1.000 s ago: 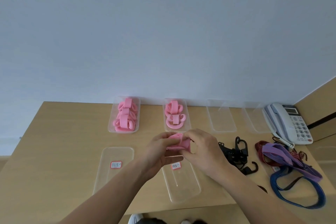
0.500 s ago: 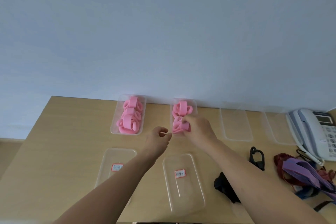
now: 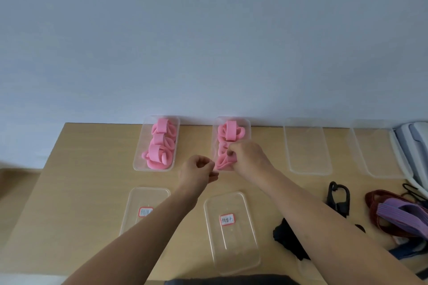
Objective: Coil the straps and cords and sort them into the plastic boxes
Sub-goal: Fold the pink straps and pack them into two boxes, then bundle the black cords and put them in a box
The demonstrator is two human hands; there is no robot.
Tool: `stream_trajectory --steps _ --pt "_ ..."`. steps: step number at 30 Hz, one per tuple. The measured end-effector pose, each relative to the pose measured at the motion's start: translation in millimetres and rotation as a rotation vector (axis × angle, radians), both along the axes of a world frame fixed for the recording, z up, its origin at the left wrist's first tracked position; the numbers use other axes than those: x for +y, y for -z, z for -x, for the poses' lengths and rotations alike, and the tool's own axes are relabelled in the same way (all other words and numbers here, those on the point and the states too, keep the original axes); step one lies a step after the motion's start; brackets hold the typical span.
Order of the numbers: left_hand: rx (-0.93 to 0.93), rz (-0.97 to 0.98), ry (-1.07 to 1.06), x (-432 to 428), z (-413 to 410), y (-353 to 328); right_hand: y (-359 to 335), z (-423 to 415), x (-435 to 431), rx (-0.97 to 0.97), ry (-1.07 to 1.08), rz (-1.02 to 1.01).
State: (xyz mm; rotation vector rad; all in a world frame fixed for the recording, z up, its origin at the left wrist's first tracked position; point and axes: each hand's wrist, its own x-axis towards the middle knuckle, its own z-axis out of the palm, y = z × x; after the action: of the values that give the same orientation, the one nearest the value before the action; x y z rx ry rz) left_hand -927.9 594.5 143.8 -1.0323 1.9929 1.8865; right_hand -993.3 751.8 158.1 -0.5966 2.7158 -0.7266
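Head view: the only camera (looking down over both forearms at the worktop (image 3: 81, 180)).
Right hand (image 3: 246, 157): fingers curled round a pink strap coil (image 3: 222, 163), pressing it into the near end of the second back box (image 3: 249, 124).
Left hand (image 3: 198, 169): curled into a loose fist just beside that box, with nothing seen in it.
First back box (image 3: 136, 164): holds several pink coils.
Other boxes: two clear ones (image 3: 308, 146) (image 3: 375, 148) to the right hold nothing; two labelled ones (image 3: 143, 196) (image 3: 231, 238) lie nearer.
Unsorted: black hooked cord (image 3: 338, 199), red cord (image 3: 374, 203) and purple strap (image 3: 403, 214), in a heap at right.
Risk: the coil may spring open on release (the box is crowded), spilling over the low rim or loosening its neighbours.
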Motion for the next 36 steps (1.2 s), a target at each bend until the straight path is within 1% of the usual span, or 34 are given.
stream_trajectory --steps 2,5,9,10,13,15,18,20,24,28,29,31,34,36 --pt "0.004 0.084 0.014 -2 -5 0 0 -2 1 0.0 0.038 0.007" --pt "0.051 0.265 0.078 -5 -12 -4 -1 -7 2 0.043 0.027 0.024" --pt "0.129 0.377 0.179 -6 -18 -16 -8 -11 8 -0.083 0.065 0.077" --pt "0.159 0.405 0.207 -5 -19 -19 -12 -14 11 -0.089 0.081 0.091" --pt "0.304 0.503 0.315 -1 -25 -24 -27 -38 18 -0.002 0.171 0.182" --pt "0.4 0.512 0.385 7 -32 -27 -30 -64 26 0.03 0.248 0.206" --pt "0.529 0.569 0.538 23 -44 -27 -25 -112 45 0.036 0.337 0.112" --pt "0.582 0.617 0.659 35 -54 -24 -20 -148 61 0.042 0.398 0.08" --pt "0.604 0.599 0.838 62 -74 -17 -16 -202 103 0.063 0.589 0.0" --pt "0.58 0.559 0.953 88 -88 -19 -20 -221 145 0.048 0.748 -0.037" --pt "0.554 0.557 0.981 93 -90 -21 -21 -221 153 0.027 0.752 -0.053" --pt "0.497 0.57 1.037 102 -93 -22 -23 -215 167 -0.057 0.695 -0.112" --pt "0.43 0.599 1.038 119 -97 -27 -21 -204 180 -0.149 0.492 -0.265" --pt "0.398 0.617 0.993 130 -102 -29 -14 -202 183 -0.132 0.349 -0.428"
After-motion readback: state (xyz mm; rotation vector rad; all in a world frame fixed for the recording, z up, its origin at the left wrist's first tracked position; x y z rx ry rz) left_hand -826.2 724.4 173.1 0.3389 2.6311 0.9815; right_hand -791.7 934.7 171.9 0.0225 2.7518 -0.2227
